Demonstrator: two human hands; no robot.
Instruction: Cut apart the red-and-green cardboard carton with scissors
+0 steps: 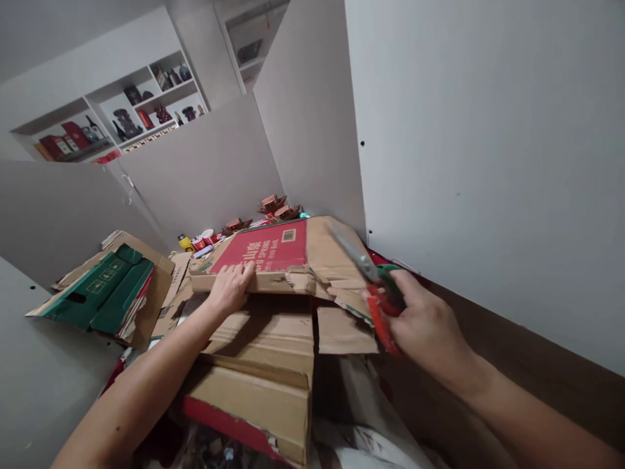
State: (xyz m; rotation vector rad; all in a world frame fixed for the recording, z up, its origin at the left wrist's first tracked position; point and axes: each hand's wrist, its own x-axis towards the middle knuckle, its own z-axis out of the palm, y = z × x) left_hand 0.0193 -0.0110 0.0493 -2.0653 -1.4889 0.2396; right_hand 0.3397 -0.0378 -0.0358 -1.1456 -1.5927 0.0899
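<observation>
My left hand (230, 288) grips the near edge of a cardboard box (288, 246) with a red printed panel, its fingers over the top and the thumb side hidden. My right hand (424, 314) is closed round the red and green handles of a pair of scissors (361, 257). Their metal blades point up and left over the right part of the box and are smeared by motion, so I cannot tell if they touch it. The board is torn and ragged along the near right edge. Below it hang folded brown cardboard flaps (263, 384).
Green and brown cardboard pieces (114, 286) are stacked at the left. Small model boats (280, 208), red cups (208, 236) and a yellow bottle (185, 243) stand behind the box. Grey partition panels (312, 130) rise behind and to the right. White plastic (364, 443) lies below.
</observation>
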